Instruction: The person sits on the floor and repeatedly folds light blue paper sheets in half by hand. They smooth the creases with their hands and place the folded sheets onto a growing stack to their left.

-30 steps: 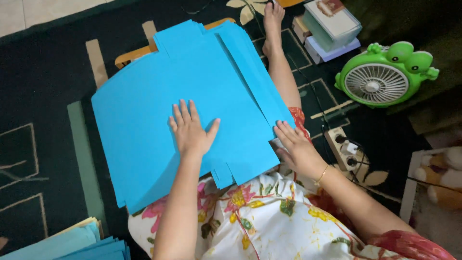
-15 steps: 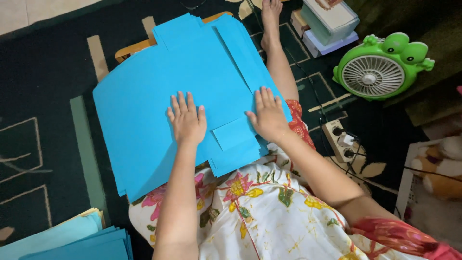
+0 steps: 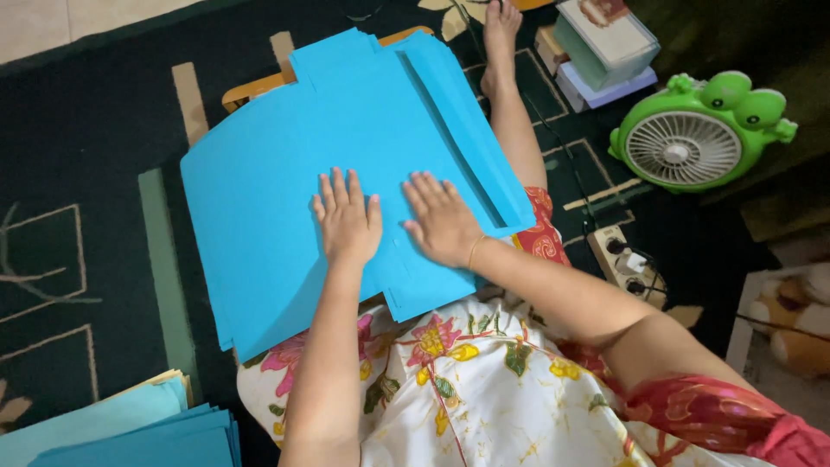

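A large bright blue cut paper sheet (image 3: 285,156) with flaps lies on a low wooden board over my lap. My left hand (image 3: 347,218) presses flat on it, fingers apart. Beside it my right hand (image 3: 443,220) lies palm down on a folded flap near the sheet's lower middle. Both hands rest on the paper and grip nothing. A folded strip (image 3: 458,130) runs along the sheet's right side.
A green frog-shaped fan (image 3: 696,138) stands at the right, with stacked boxes (image 3: 601,43) behind it. A power strip (image 3: 624,264) lies by my right arm. More blue and pale sheets (image 3: 112,428) are piled at the bottom left. My leg (image 3: 510,112) stretches out over a dark patterned carpet.
My right hand has slid left from the sheet's lower right edge, folding the small flap over, and now lies next to my left hand. The left hand stayed in place.
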